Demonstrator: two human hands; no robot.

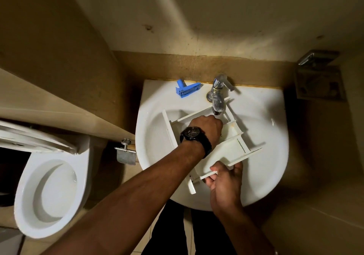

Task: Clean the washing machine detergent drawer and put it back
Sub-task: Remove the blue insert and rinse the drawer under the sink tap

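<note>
The white plastic detergent drawer lies tilted in the white sink, with its far corner under the chrome tap. My left hand, with a black watch on the wrist, reaches into the drawer's middle compartment just below the spout. Its fingers curl downward and their tips are hidden. My right hand grips the drawer's near side rail, thumb on top and fingers beneath. A blue plastic insert lies on the sink's back ledge, left of the tap. I cannot make out any running water.
A white toilet with its lid up stands at the left. A metal paper holder sits on the wall between toilet and sink. A metal fixture is mounted on the right wall. Beige tiled walls close in on three sides.
</note>
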